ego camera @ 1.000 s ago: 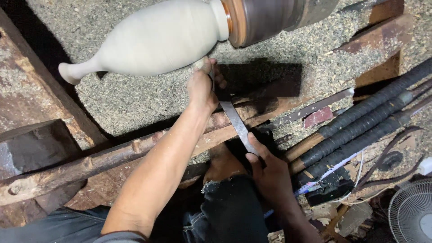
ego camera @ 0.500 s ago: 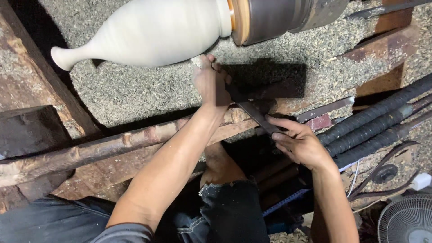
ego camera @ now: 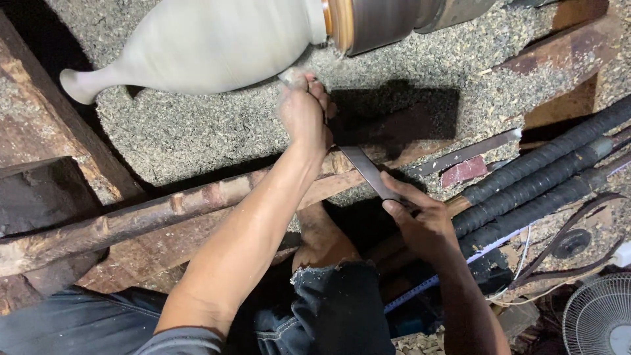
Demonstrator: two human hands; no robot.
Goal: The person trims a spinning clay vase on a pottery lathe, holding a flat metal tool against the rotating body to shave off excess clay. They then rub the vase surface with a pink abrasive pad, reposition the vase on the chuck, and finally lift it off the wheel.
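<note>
**Flat blade held two-handed under a pale vase form**

Left hand, upper centre of frame: fingers closed around the far end of a flat metal blade, fingertips touching the underside of the pale vase-shaped piece. That piece lies sideways across the top of frame, neck at upper left, base against a round chuck. Right hand, right of centre: closed on the blade's near end. Blade crosses a rusty bar. Wood shavings cover the bed.

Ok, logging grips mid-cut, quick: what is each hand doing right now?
Left hand: closed around the front end of the flat metal tool, by the pale vase-shaped workpiece.
Right hand: closed on the tool's rear end.
</note>
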